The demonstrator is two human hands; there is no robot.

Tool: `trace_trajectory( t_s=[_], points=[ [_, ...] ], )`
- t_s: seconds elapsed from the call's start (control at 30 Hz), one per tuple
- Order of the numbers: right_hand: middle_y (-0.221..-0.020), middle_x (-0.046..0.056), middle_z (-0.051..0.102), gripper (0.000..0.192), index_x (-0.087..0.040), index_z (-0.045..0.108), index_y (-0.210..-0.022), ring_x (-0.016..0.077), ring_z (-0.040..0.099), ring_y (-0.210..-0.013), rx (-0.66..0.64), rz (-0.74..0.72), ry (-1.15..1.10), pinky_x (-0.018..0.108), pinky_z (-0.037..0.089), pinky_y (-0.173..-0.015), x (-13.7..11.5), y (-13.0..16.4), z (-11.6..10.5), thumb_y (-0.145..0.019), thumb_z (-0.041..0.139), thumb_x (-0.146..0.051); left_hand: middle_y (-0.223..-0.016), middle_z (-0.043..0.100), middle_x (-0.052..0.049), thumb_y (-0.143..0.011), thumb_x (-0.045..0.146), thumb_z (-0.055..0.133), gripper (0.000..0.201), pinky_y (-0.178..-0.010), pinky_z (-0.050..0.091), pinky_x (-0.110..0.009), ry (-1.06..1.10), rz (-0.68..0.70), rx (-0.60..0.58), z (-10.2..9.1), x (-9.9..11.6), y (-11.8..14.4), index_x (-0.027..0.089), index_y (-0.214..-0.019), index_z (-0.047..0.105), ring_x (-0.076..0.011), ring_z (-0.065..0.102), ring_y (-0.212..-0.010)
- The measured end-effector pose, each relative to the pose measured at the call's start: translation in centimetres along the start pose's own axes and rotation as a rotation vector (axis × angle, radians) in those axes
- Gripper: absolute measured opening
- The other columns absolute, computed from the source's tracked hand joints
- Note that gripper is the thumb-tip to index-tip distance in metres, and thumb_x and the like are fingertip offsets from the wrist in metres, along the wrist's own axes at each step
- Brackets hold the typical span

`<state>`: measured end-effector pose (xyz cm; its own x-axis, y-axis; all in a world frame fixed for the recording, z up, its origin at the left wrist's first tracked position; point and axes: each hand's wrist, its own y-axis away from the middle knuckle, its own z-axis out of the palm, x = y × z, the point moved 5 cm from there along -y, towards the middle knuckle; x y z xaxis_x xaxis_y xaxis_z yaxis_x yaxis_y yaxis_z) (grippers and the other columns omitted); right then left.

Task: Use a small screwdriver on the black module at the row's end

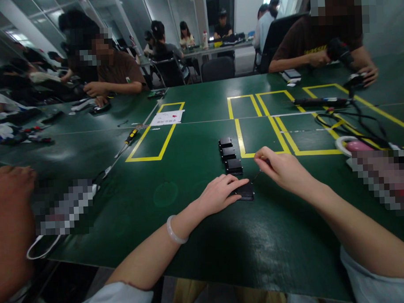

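While under the left hand [220,193], one of four black boxes [234,166]

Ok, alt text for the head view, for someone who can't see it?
The left hand presses a black module on a green table while the right hand holds a thin tool at it. Three more modules line up behind; other people work around the table.
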<state>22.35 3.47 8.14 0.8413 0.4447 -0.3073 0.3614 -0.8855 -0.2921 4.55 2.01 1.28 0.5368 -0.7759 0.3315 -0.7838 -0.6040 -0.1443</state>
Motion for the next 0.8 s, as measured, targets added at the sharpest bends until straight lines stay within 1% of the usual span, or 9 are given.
trace_trajectory(
  t_s=[0.2,0.33,0.43,0.5,0.57,0.7,0.73,0.8],
  points=[
    [-0.072,0.003,0.065,0.020,-0.019,0.052,-0.099,0.0173,0.059,-0.058,-0.090,-0.076,0.075,0.027,0.035,-0.055,-0.9,0.5,-0.7,-0.097,0.036,-0.032,-0.123,0.054,-0.006,-0.097,0.036,0.050,0.048,-0.094,0.046,-0.036,-0.001,0.001,-0.002,0.1,0.0,0.0,0.029,-0.143,0.038,-0.0210,0.052,-0.108],
    [-0.076,0.003,0.066,0.017,-0.019,0.052,-0.098,0.0164,0.060,-0.061,-0.121,-0.126,0.063,0.027,0.037,-0.056,-1.6,0.6,-1.0,-0.096,0.037,-0.028,-0.122,0.054,-0.006,-0.097,0.037,0.050,0.048,-0.093,0.046,-0.035,-0.001,0.000,-0.002,0.0,0.0,0.0,0.029,-0.143,0.038,-0.0208,0.052,-0.107],
    [-0.078,0.003,0.067,0.017,-0.019,0.052,-0.098,0.0165,0.061,-0.064,-0.143,-0.141,0.048,0.027,0.038,-0.058,-1.5,0.6,-1.0,-0.096,0.037,-0.028,-0.123,0.054,-0.006,-0.097,0.038,0.050,0.049,-0.093,0.046,-0.036,-0.002,-0.001,-0.004,0.0,0.0,0.0,0.029,-0.144,0.038,-0.0209,0.053,-0.107],
    [-0.079,0.004,0.068,0.019,-0.019,0.054,-0.100,0.0170,0.062,-0.066,-0.138,-0.120,0.065,0.027,0.037,-0.058,-1.3,0.5,-1.0,-0.097,0.037,-0.029,-0.123,0.054,-0.006,-0.097,0.037,0.050,0.049,-0.093,0.046,-0.035,-0.002,-0.005,-0.003,0.0,0.0,0.0,0.029,-0.144,0.037,-0.0209,0.052,-0.107],
    [-0.078,0.005,0.069,0.023,-0.019,0.056,-0.100,0.0187,0.063,-0.067,-0.113,-0.072,0.131,0.027,0.036,-0.057,-1.0,0.5,-1.0,-0.097,0.037,-0.032,-0.123,0.054,-0.005,-0.097,0.036,0.051,0.050,-0.093,0.046,-0.035,-0.001,-0.009,-0.003,0.0,0.0,0.0,0.029,-0.144,0.037,-0.0208,0.052,-0.107],
    [-0.068,0.007,0.067,0.040,-0.019,0.063,-0.090,0.0232,0.064,-0.066,-0.083,-0.005,0.315,0.029,0.032,-0.053,-0.8,0.3,-0.9,-0.098,0.032,-0.043,-0.123,0.054,-0.005,-0.096,0.036,0.052,0.050,-0.093,0.046,-0.035,0.005,-0.013,-0.002,0.0,0.0,0.0,0.030,-0.143,0.038,-0.0205,0.052,-0.107],
    [-0.067,0.007,0.067,0.042,-0.019,0.064,-0.089,0.0236,0.064,-0.065,-0.087,-0.006,0.333,0.029,0.032,-0.053,-0.9,0.3,-0.8,-0.099,0.031,-0.044,-0.123,0.054,-0.005,-0.096,0.036,0.053,0.050,-0.093,0.046,-0.035,0.005,-0.015,-0.002,0.0,0.0,0.0,0.030,-0.143,0.038,-0.0205,0.052,-0.107],
    [-0.069,0.007,0.068,0.039,-0.019,0.065,-0.094,0.0238,0.065,-0.067,-0.101,-0.025,0.324,0.029,0.033,-0.053,-1.1,0.2,-0.7,-0.098,0.033,-0.040,-0.122,0.054,-0.005,-0.096,0.036,0.053,0.050,-0.093,0.046,-0.035,0.002,-0.017,0.000,0.0,0.0,0.0,0.030,-0.143,0.037,-0.0202,0.053,-0.106]
  ],
)
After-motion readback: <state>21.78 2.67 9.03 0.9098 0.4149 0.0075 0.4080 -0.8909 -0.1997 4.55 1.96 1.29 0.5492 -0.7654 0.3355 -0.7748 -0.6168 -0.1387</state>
